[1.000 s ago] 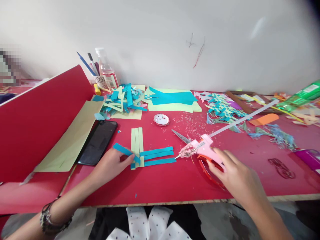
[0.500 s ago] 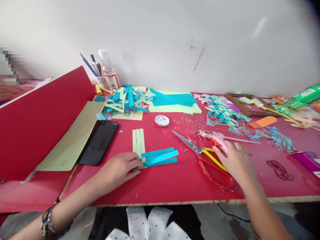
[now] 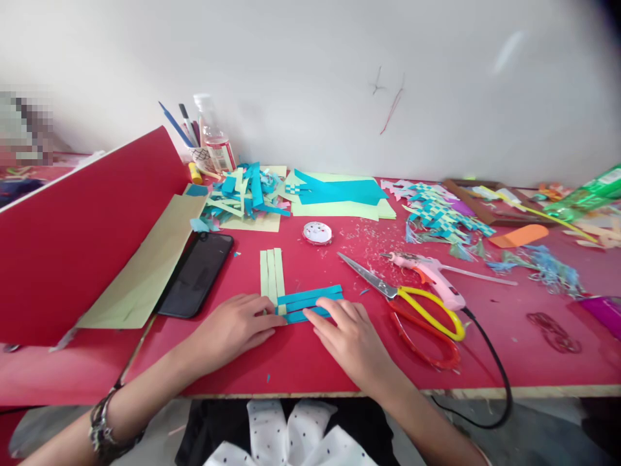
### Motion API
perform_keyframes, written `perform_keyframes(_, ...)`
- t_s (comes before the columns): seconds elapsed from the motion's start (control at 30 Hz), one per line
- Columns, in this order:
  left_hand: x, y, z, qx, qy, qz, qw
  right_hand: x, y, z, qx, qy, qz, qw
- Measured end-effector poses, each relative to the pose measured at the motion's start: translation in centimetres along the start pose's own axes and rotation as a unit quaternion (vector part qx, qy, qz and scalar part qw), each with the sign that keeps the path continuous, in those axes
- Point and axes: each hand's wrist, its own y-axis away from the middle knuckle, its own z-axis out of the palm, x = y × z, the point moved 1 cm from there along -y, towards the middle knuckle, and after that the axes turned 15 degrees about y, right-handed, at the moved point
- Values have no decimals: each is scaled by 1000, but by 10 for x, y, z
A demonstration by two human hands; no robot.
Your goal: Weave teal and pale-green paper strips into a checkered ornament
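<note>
Pale green paper strips point(image 3: 272, 272) stand upright on the red tabletop, and blue paper strips point(image 3: 310, 300) run off to the right from their lower end, where the two colours cross. At that crossing my left hand point(image 3: 240, 327) pins the strips down with its fingertips, which cover part of the weave. My right hand point(image 3: 352, 330) rests over the blue strips' right half, fingers apart, fingertips touching them. Just right of it lie scissors point(image 3: 395, 301) with red and yellow handles. A pink glue gun point(image 3: 431, 275) lies on its side behind the scissors.
A black phone point(image 3: 196, 278) lies left beside a leaning red board point(image 3: 92, 239). Behind are a heap of paper scraps point(image 3: 250, 194), blue and green sheets point(image 3: 342, 194), a small round lid point(image 3: 317, 233) and woven tasselled pieces point(image 3: 441, 213). The glue gun's cord point(image 3: 502, 372) hangs over the front edge.
My right hand has let go of the pink glue gun and moved left onto the blue strips. The blue strips now lie closer together. My left hand stays at the crossing.
</note>
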Motion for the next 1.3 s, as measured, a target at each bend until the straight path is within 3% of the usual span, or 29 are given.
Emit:
perform_keyframes(0.4, 0, -1, 0, 8, 14, 2, 1000, -5, -3, -1, -6, 14, 27, 1000)
perform_keyframes(0.87, -1, -2, 0, 6, 2, -4, 1000, -1, -4, -3, -22, -52, 103, 993)
perform_keyframes(1.03, -1, 0, 1, 17, -5, 8, 1000, -2, -4, -4, -22, -26, 96, 995)
perform_keyframes(1.3, 1, -2, -1, -9, -47, 13, 999, -16, -2, -8, -16, -13, 26, 999)
